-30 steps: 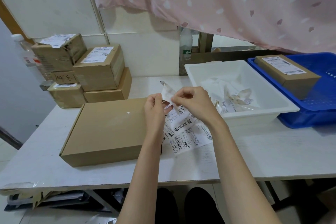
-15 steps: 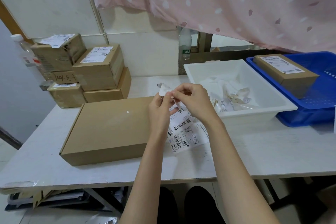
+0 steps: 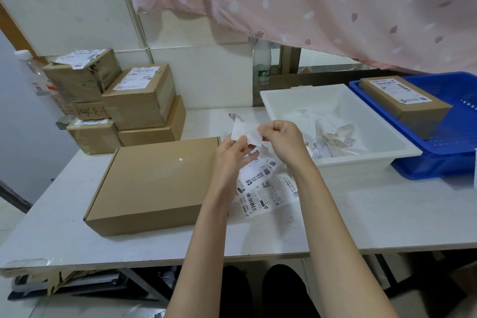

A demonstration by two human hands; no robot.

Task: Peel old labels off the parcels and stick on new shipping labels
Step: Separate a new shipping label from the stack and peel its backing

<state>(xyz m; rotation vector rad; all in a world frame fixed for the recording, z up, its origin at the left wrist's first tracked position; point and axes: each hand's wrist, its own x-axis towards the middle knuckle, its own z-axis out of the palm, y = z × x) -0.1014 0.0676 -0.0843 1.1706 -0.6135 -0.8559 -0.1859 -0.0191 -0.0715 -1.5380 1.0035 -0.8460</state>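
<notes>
Above the surface's middle, I see both hands pinching a small white paper label [image 3: 245, 131], left hand [image 3: 233, 152] below, right hand [image 3: 280, 137] beside, likely separating backing before sticking it on the flat brown cardboard parcel [image 3: 157, 183].

We look from our head, forward and down, close over the white rectangular desk [image 3: 361, 214] toward the wall.
</notes>
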